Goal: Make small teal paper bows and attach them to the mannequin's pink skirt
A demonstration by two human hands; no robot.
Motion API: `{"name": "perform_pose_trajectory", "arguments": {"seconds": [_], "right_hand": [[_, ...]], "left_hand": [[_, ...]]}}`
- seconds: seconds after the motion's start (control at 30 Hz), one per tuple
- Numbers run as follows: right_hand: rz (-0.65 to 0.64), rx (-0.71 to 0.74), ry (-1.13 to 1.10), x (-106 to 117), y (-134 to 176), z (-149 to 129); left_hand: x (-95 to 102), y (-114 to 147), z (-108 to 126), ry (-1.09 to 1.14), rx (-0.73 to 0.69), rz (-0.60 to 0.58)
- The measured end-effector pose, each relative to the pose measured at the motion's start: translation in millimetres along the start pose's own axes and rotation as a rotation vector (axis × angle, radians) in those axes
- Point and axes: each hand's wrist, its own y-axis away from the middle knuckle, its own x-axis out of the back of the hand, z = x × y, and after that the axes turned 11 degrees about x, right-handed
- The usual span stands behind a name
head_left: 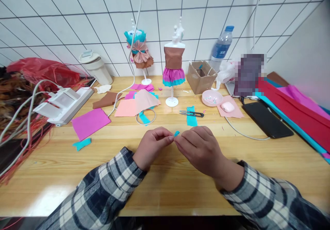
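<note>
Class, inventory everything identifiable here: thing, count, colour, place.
Table: 1, light brown, underneath
Tiled wall: 1, white, back
Dress forms: 2, white, back centre
Lidded tumbler: 1, off-white, back left
Power strip: 1, white, left
Plastic bags: 2, red left, white right
Cardboard box: 1, brown, behind bowl
Water bottle: 1, clear, behind box
Bowl: 1, pink, centre right
Earbud case: 1, pink, right
Thread snips: 1, black, on teal strip
Craft sheets: many, multicoloured, scattered
Cables: several, white, throughout
Teal scrap: 1, between fingertips
Left hand: 1, plaid-sleeved, centre
Right hand: 1, plaid-sleeved, centre
</note>
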Motion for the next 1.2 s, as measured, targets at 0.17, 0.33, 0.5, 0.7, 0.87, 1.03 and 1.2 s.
{"name": "perform_pose_trajectory", "arguments": {"seconds": [0.17, 0.33, 0.5, 0.7, 0.87, 1.03, 1.2], "right_hand": [[0.138, -0.220, -0.179, 0.2, -3.7, -3.1], [0.244, -0.655, -0.658, -3.9, -7.8, -4.7], [0.170, -0.909, -1.127, -12.8, -4.3, 1.8], [0.063, -1.040, -1.399, -18.8, -0.6, 10.8], [0.014, -0.998, -1.437, -18.8, -0.2, 12.4], [0.049, -0.982, -1.413, -21.3, 2.0, 11.2], [0.038, -0.936, -1.353, -19.4, 1.6, 11.2]], "left_hand": [[-7.2, 0.4, -6.4, 0.274, 0.037, -0.023], [-3.3, 3.1, -1.3, 0.002, -0.234, 0.108], [4.6, 4.4, 3.4, -0.316, -0.454, 0.192], [4.6, 0.2, 3.1, -0.328, -0.317, 0.033], [3.3, -0.4, 3.5, -0.304, -0.236, -0.004], [1.4, 1.5, 2.2, -0.289, -0.242, -0.057], [2.2, 1.2, 2.3, -0.210, -0.182, -0.131]]}}
